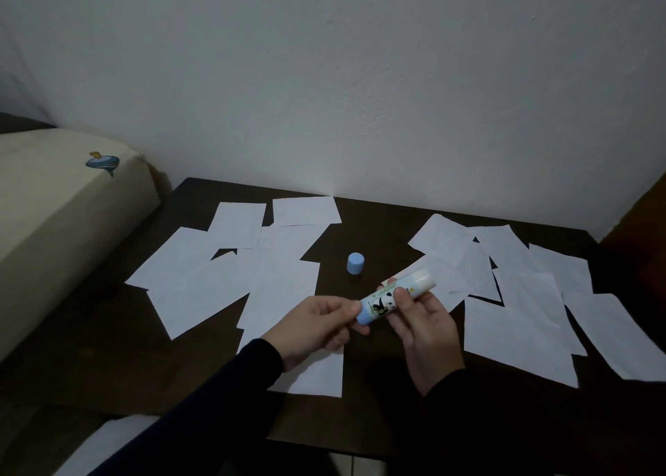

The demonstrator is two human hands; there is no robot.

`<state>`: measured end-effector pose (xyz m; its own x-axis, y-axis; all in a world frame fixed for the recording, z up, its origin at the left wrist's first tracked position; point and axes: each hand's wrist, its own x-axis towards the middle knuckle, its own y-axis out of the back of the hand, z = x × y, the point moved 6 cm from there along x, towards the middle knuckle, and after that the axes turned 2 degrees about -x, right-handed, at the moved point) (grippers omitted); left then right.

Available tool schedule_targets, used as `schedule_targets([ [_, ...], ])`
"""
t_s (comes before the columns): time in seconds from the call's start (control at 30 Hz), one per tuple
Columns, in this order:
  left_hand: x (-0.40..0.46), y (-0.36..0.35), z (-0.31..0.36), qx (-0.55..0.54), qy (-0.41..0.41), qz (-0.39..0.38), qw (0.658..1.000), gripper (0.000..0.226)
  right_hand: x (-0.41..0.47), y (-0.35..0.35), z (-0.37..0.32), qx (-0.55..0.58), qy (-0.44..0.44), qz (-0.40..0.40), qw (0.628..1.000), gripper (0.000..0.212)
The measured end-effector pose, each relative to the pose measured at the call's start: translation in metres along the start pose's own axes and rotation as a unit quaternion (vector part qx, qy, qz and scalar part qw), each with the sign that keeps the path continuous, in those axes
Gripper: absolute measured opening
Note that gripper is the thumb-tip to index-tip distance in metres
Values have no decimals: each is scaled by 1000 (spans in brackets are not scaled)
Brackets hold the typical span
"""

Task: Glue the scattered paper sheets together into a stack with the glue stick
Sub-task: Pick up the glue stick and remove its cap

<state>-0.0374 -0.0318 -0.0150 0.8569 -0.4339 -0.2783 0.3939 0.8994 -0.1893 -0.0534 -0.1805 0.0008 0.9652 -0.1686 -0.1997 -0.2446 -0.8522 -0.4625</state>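
1. The left hand (317,326) is curled, with thumb and fingertips pinching the blue base end of the glue stick (394,295).
2. The right hand (421,328) wraps the middle of the glue stick, thumb over the panda label and fingers behind it.
3. The glue stick is held above the table (374,223), tilted, with its base low and to the left and its uncapped white tip high and to the right.
4. Its blue cap (355,263) stands upright on bare table, just beyond the hands and apart from them.
5. White paper sheets lie scattered flat in two groups, many overlapping.
6. The left sheets (223,270) spread from the far edge toward the near side; one reaches under the left wrist.
7. The right sheets (519,317) run from the far middle out to the right edge of the view.
8. Between the two groups is a strip of open dark table, where the cap stands and the hands hover.
9. The near edge of the table shows below the dark sleeves; bare table lies there too.
10. The table is dark brown and stands against a white wall (360,79).
11. To the left, a cream cushion (54,216) bearing a small blue figure lies alongside the table's left edge.
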Motion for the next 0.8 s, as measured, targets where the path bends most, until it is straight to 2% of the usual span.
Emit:
schedule_targets([
  [0.1, 0, 4, 5, 29, -36, 19, 999, 28, -1, -2, -1, -23, 9, -13, 1000, 47],
  [0.23, -2, 2, 4, 5, -15, -3, 1000, 41, -1, 0, -1, -18, 10, -6, 1000, 48],
  [0.37, -1, -3, -1, -8, 17, -11, 1000, 34, 0, 1, 1, -9, 4, -3, 1000, 48],
  [0.47, 0, 2, 2, 3, -21, 5, 1000, 22, 0, 0, 2, -5, 4, -12, 1000, 48],
  [0.57, -1, 8, 6, 6, -52, 35, 998, 27, -1, -1, 1, -4, 5, -13, 1000, 48],
  [0.7, -1, 1, 2, -21, -5, 9, 1000, 35, 0, 0, 1, 10, 1, -3, 1000, 44],
  [0.8, -2, -3, -1, -53, 25, -7, 998, 30, 0, 1, 2, 16, -2, -2, 1000, 49],
])
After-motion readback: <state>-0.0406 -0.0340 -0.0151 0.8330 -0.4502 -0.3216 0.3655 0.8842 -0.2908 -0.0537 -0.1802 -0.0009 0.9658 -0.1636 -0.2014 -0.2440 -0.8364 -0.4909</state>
